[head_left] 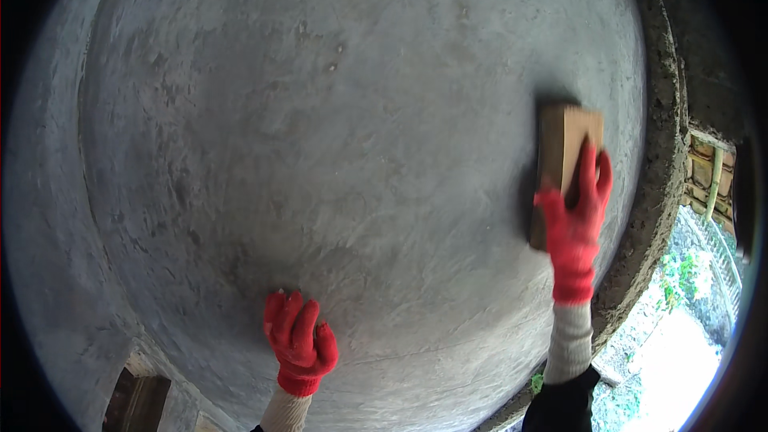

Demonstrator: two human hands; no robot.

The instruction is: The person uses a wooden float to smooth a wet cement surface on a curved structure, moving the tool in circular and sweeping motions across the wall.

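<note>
While right gloved hand [574, 228] grips tan block [562, 140] against grey wall [384, 152], left gloved hand [301, 344] lower left of block, fingers parted, loosely bent.

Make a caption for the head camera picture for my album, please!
A red-gloved right hand holds a brown block at a grey wall; the left hand is lower down.

green plants [680, 278] sit below tiles [701, 170] and a pole [714, 182]; brown frame [149, 405], lower left.
</note>
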